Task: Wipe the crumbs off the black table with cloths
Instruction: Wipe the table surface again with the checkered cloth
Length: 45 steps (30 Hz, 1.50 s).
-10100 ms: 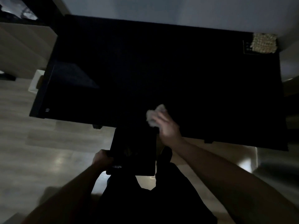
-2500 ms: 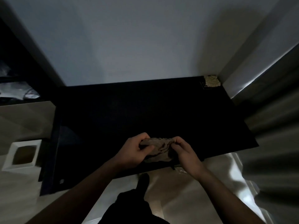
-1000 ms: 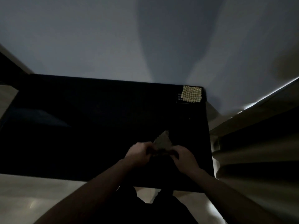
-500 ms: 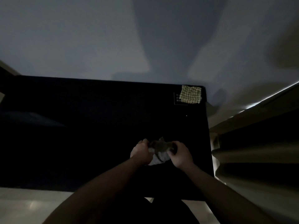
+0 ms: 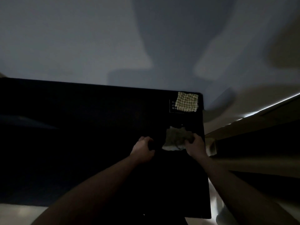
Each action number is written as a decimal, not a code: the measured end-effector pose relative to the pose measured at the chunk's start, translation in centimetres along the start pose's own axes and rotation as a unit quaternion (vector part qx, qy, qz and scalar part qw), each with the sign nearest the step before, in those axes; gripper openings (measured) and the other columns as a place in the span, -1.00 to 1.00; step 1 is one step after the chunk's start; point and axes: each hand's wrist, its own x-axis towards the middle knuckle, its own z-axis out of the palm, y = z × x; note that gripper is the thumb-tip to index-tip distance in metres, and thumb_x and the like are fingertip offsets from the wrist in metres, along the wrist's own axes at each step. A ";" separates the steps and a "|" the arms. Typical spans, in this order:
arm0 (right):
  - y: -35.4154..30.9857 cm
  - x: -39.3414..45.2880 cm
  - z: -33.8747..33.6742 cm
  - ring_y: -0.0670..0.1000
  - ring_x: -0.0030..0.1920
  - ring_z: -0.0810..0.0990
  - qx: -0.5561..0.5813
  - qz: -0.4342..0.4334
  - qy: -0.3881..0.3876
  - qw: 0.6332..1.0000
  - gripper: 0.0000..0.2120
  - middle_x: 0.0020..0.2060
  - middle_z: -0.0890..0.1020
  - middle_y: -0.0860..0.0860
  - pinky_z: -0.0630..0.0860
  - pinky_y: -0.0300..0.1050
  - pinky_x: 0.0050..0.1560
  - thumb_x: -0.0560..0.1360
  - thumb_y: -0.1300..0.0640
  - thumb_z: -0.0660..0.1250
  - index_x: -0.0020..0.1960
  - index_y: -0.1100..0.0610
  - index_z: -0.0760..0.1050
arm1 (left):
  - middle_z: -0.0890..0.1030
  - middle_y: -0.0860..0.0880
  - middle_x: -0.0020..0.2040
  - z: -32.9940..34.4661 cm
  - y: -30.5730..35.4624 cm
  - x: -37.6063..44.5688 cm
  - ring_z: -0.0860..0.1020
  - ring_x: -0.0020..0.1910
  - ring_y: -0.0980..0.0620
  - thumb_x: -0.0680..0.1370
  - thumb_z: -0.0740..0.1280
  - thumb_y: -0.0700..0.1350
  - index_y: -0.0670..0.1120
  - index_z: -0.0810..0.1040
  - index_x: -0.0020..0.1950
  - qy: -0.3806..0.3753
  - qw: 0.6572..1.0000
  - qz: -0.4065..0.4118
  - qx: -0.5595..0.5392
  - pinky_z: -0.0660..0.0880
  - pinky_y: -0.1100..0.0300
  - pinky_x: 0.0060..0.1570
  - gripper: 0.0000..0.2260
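The right hand (image 5: 195, 146) grips a crumpled grey cloth (image 5: 176, 138) on the black bench (image 5: 97, 127) near its right edge; the left hand (image 5: 142, 149) is clenched, holding nothing visible; a checkered cloth (image 5: 187, 101) lies at the far right corner.

White-outlined label (image 5: 173, 106) on black table (image 5: 97, 127) far right corner; characters too small to read.

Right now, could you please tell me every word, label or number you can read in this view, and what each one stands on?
Printed label on the black table, partly under the checked cloth: a thin white frame with a few rows of small white characters, too small and blurred to read.
No other text is visible.
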 end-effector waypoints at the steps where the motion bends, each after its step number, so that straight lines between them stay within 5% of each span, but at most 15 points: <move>1: 0.0 1.3 -1.1 0.27 0.30 0.53 0.000 0.001 0.031 1.000 -0.59 0.27 0.56 0.24 0.48 0.07 0.27 0.55 0.18 0.37 0.37 0.23 0.47 | 0.44 -0.08 0.34 -0.8 0.1 0.7 0.53 0.27 -0.09 0.45 0.43 0.00 -0.02 0.47 0.38 -0.004 1.000 0.006 0.020 0.49 0.12 0.26 -0.49; 6: -0.3 5.9 -4.3 0.32 0.28 0.56 -0.018 0.003 0.083 0.996 -0.57 0.25 0.58 0.30 0.50 0.11 0.26 0.52 0.16 0.43 0.34 0.30 0.49 | 0.08 -0.11 0.58 -5.2 -2.6 2.8 0.26 0.48 -0.26 0.43 0.47 0.10 0.04 0.19 0.57 -0.048 0.981 0.005 0.189 0.43 -0.14 0.35 -0.22; 9: -1.5 7.1 -4.8 0.33 0.37 0.43 -0.087 -0.001 0.086 0.992 -0.36 0.34 0.44 0.29 0.42 0.15 0.34 0.47 0.06 0.47 0.45 0.23 0.34 | -0.19 -0.01 0.62 -7.3 -4.4 2.8 -0.02 0.58 -0.33 0.37 0.54 0.15 0.12 -0.07 0.62 -0.085 0.966 -0.039 0.240 0.32 -0.31 0.37 0.02; 15: -6.0 11.4 -4.1 0.28 0.57 0.15 -0.155 -0.149 0.055 0.975 -0.18 0.59 0.16 0.21 0.24 0.19 0.54 0.50 -0.08 0.44 0.62 0.13 0.13 | -0.37 -0.01 0.60 -7.4 -6.0 2.2 -0.18 0.57 -0.40 0.35 0.60 0.02 0.18 -0.26 0.61 -0.111 0.962 -0.061 0.242 0.30 -0.38 0.40 0.17; 21: -9.5 16.1 -0.6 0.28 0.62 -0.04 -0.257 -0.118 0.031 0.959 -0.03 0.64 -0.03 0.16 0.00 0.27 0.59 0.44 -0.38 0.28 0.66 0.04 -0.02 | -0.37 -0.02 0.60 -6.8 -6.9 2.3 -0.20 0.57 -0.40 0.35 0.60 -0.01 0.15 -0.25 0.62 -0.089 0.964 -0.041 0.246 0.32 -0.35 0.40 0.17; 23: -9.7 16.1 1.6 0.27 0.63 -0.03 -0.272 -0.115 0.031 0.955 -0.19 0.65 -0.02 0.10 -0.01 0.32 0.58 0.55 -0.29 0.25 0.65 0.01 0.03 | -0.38 -0.01 0.60 -6.7 -7.2 2.5 -0.22 0.57 -0.39 0.36 0.60 -0.02 0.15 -0.25 0.62 -0.088 0.965 -0.039 0.245 0.31 -0.35 0.40 0.17; 27: -9.9 12.8 5.6 0.26 0.57 0.18 -0.237 -0.252 0.059 0.936 -0.50 0.59 0.26 0.08 0.14 0.19 0.57 0.63 0.09 0.27 0.56 0.08 0.35 | -0.38 -0.02 0.60 -6.6 -7.4 2.7 -0.22 0.56 -0.41 0.35 0.60 -0.02 0.14 -0.25 0.62 -0.084 0.962 -0.039 0.258 0.36 -0.34 0.37 0.17; 31: -10.2 7.3 9.3 0.14 0.62 0.12 -0.214 -0.304 -0.070 0.926 -0.54 0.61 0.23 0.02 0.03 0.06 0.62 0.68 0.20 0.17 0.57 0.06 0.33 | -0.38 -0.03 0.60 -6.8 -7.5 2.8 -0.21 0.55 -0.43 0.35 0.61 -0.01 0.13 -0.25 0.62 -0.097 0.959 -0.031 0.264 0.38 -0.35 0.35 0.18; 34: -9.1 2.0 12.6 0.10 0.62 0.12 -0.244 -0.306 -0.034 0.920 -0.51 0.62 0.20 -0.04 -0.03 -0.02 0.62 0.67 0.19 0.16 0.59 0.00 0.29 | -0.38 -0.04 0.60 -7.0 -6.9 2.6 -0.21 0.55 -0.44 0.36 0.60 -0.01 0.10 -0.24 0.63 -0.097 0.957 -0.038 0.271 0.39 -0.34 0.34 0.16; 39: -5.6 -6.5 16.1 0.03 0.57 0.21 -0.194 -0.281 -0.043 0.939 -0.52 0.56 0.31 -0.11 0.25 0.08 0.55 0.63 -0.10 0.18 0.53 -0.07 0.39 | -0.24 -0.04 0.64 -7.0 -9.2 0.9 -0.19 0.58 -0.37 0.47 0.48 0.02 0.04 -0.08 0.64 -0.066 0.970 0.039 0.232 0.24 -0.29 0.45 -0.07; 45: -3.2 -11.0 17.3 0.20 0.50 0.34 -0.137 -0.211 0.051 0.966 -0.36 0.48 0.43 0.04 0.36 0.23 0.43 0.51 -0.39 0.15 0.42 -0.04 0.51 | 0.08 -0.04 0.61 -10.0 -19.8 -7.4 0.13 0.57 -0.10 0.49 0.34 0.04 0.06 0.22 0.58 0.017 0.983 0.112 0.142 0.22 0.08 0.51 -0.33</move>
